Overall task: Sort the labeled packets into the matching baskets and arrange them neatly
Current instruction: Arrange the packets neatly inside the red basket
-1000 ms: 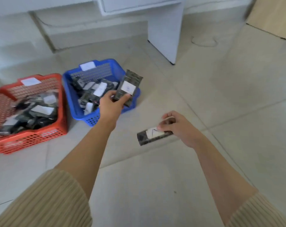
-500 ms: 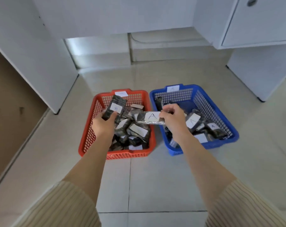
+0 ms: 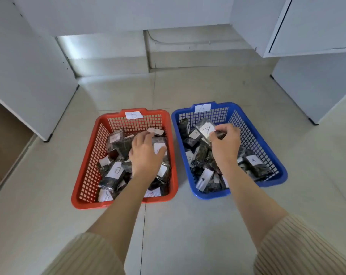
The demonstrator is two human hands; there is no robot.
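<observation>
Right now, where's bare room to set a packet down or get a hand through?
Bare floor in front of both baskets and behind them up to the cabinets. Red basket: bare mesh along its left wall. Blue basket: far right corner bare. Crowded: packet piles under the left hand and right hand; only a narrow strip between baskets.

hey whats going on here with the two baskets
A person is sorting packets by letter. The right hand pinches an A packet over the blue basket, which is tagged A. The left hand lies palm down on the B packets in the red basket, tagged B; whether it grips one is hidden.
</observation>
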